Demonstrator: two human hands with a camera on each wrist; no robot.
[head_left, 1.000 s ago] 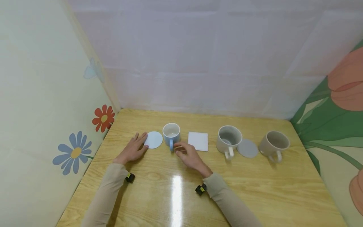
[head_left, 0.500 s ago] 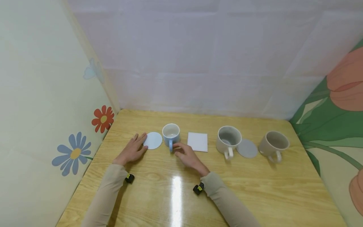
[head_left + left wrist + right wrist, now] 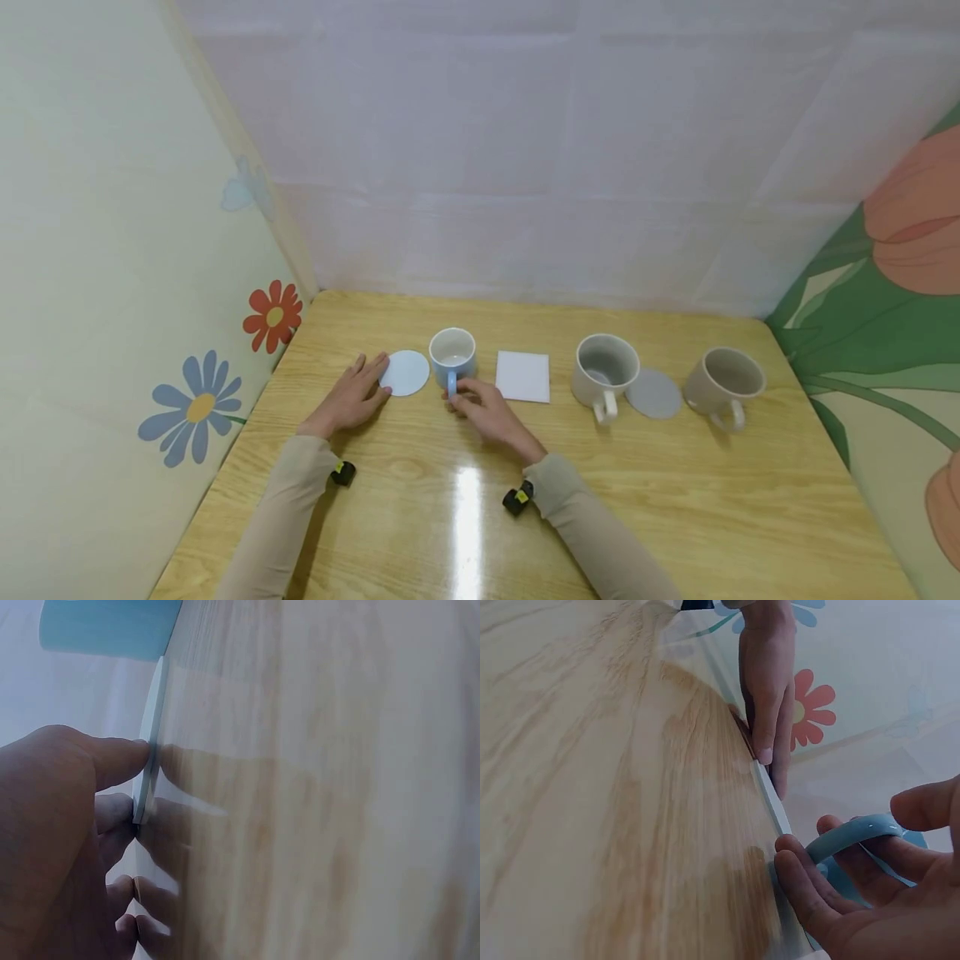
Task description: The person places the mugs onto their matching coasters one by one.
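Observation:
A round pale-blue coaster [image 3: 406, 372] lies flat on the table, and my left hand [image 3: 350, 398] touches its left edge with thumb and fingertips. In the left wrist view the coaster [image 3: 154, 709] appears edge-on, with fingertips at its rim. Just right of it stands a small light-blue mug [image 3: 465, 369], upright, white inside, handle toward me. My right hand [image 3: 489, 414] holds that handle. The right wrist view shows fingers curled around the mug handle [image 3: 855, 832], with the thumb just above it.
A white square coaster [image 3: 522, 377] lies right of the blue mug. Beyond it stand a large white mug [image 3: 596, 385], a round grey coaster [image 3: 654, 393] and a beige mug [image 3: 708, 392]. A pale cloth wall [image 3: 525, 167] rises behind the wooden table [image 3: 675, 500].
My right hand has moved slightly left, and its fingers have gone from beside the blue mug's handle to around it. My left hand and the coaster have stayed in place.

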